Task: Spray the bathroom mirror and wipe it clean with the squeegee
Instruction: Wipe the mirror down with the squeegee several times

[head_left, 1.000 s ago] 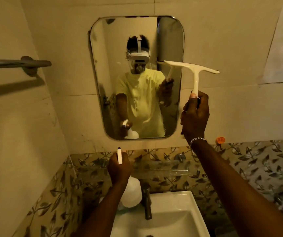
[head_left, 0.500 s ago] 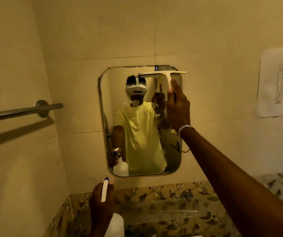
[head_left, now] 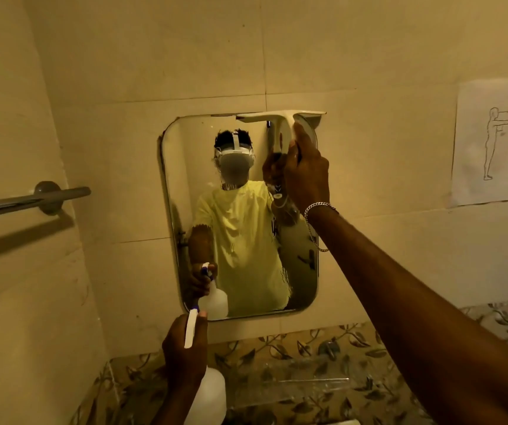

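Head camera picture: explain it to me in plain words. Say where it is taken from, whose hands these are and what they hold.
No machine here: a person wears a camera on the head, so you look out along their own arms. The figure in the rounded rectangular wall mirror is that person's reflection. The right hand grips the handle of a cream T-shaped plastic squeegee, whose blade lies along the mirror's top right edge. The left hand, lower down, holds a white plastic spray bottle with a blue-tipped trigger. A grey metal towel bar is on the left wall, and a paper sheet with a drawn standing figure hangs at right.
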The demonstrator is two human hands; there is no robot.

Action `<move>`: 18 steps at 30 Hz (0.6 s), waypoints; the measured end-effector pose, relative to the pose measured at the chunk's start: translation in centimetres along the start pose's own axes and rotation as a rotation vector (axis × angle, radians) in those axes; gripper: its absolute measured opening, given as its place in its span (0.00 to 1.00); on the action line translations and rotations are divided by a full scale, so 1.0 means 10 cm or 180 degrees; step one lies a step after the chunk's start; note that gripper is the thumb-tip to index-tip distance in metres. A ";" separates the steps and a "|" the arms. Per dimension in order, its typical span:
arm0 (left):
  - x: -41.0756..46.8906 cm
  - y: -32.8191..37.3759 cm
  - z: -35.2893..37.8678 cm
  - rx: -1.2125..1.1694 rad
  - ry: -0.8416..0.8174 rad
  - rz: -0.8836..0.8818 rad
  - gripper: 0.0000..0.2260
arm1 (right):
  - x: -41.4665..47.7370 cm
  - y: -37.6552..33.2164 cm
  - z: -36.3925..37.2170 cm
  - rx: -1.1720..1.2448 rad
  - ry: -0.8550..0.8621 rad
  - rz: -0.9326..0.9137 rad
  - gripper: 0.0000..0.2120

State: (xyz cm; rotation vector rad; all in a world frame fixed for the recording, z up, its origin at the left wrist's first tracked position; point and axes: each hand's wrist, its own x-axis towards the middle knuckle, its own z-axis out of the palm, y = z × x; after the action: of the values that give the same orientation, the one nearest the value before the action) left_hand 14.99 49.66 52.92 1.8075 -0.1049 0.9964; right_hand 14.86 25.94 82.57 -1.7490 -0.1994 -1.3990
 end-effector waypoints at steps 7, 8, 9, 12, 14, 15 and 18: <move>-0.03 -0.02 0.21 -0.0002 0.0013 0.0142 0.04 | -1.01 0.52 -0.02 -0.0249 -0.0220 0.0221 0.24; -0.04 -0.03 0.23 -0.0045 0.0009 0.0173 0.05 | -1.25 0.64 -0.05 -0.0263 -0.0246 0.0308 0.24; -0.04 -0.02 0.23 -0.0117 0.0008 0.0174 0.06 | -1.47 0.74 -0.07 -0.0290 -0.0250 0.0361 0.24; -0.03 0.00 0.24 -0.0274 -0.0012 0.0119 0.10 | -2.10 0.98 -0.14 -0.0438 -0.0263 0.0503 0.23; -0.05 0.02 0.23 -0.0383 -0.0049 0.0117 0.09 | -2.45 1.11 -0.19 -0.0576 -0.0307 0.0612 0.24; -0.07 0.02 0.22 -0.0426 -0.0072 0.0132 0.09 | -2.60 1.17 -0.21 -0.0656 -0.0339 0.0669 0.25; -0.13 0.02 0.22 -0.0450 -0.0103 0.0139 0.08 | -3.04 1.32 -0.26 -0.0776 -0.0551 0.1035 0.24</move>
State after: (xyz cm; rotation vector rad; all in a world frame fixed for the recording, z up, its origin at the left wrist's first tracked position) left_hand 15.28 47.34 51.91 1.6986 -0.2300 0.9664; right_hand 10.01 27.32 49.71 -1.9994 0.1651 -1.0712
